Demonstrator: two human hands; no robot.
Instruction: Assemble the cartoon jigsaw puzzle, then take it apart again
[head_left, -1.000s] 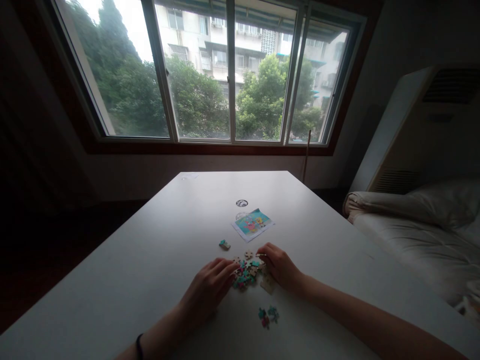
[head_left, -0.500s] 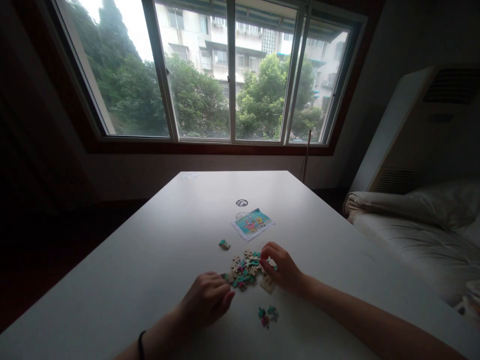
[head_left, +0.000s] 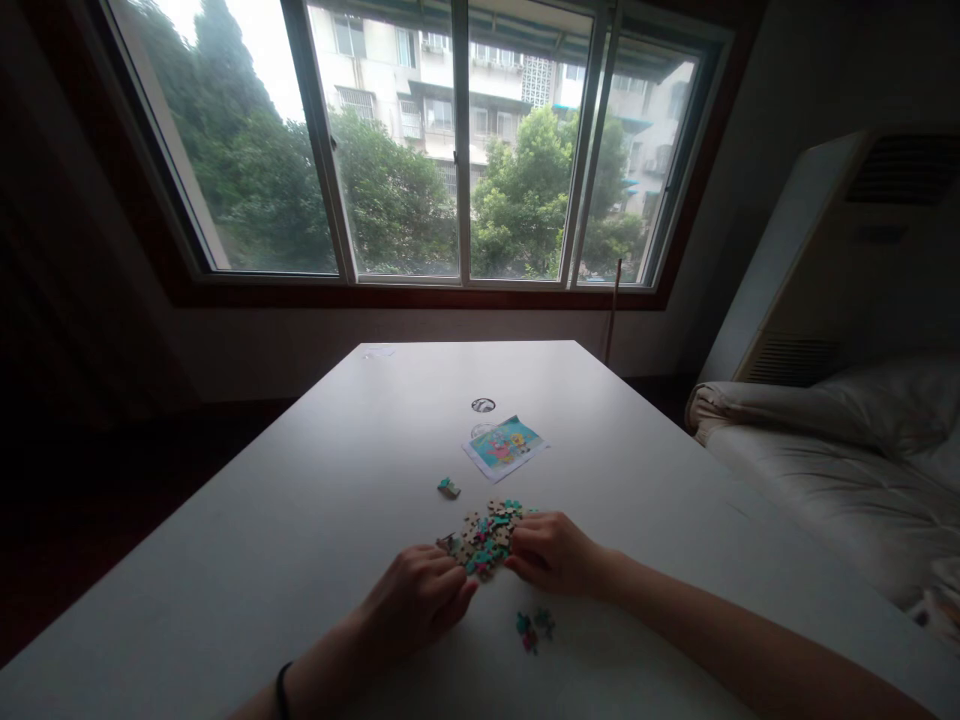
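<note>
A heap of jigsaw puzzle pieces (head_left: 489, 535), some turquoise and pink, others plain backs, lies between my two hands. My left hand (head_left: 424, 592) rests at the heap's left edge, its fingers curled and closed. A jigsaw piece (head_left: 448, 542) tilts up at those fingertips and seems pinched there. On the heap's right side my right hand (head_left: 559, 552) is bent downward with closed fingers touching the pieces. Whatever those fingers hold is hidden. A small group of pieces (head_left: 534, 630) lies nearer me, and two or so joined pieces (head_left: 448, 487) lie beyond the heap.
A colourful picture sheet (head_left: 506, 447) lies on the white table (head_left: 300, 500) past the heap, with a round dark-and-white mark (head_left: 484, 405) farther off. A pale sofa (head_left: 825, 460) stands along the right side. The window (head_left: 457, 150) is at the far end.
My right hand has moved left and lower onto the heap, and its fingers have drawn in, covering the pale pieces at the right edge. My left hand has shifted only slightly right.
</note>
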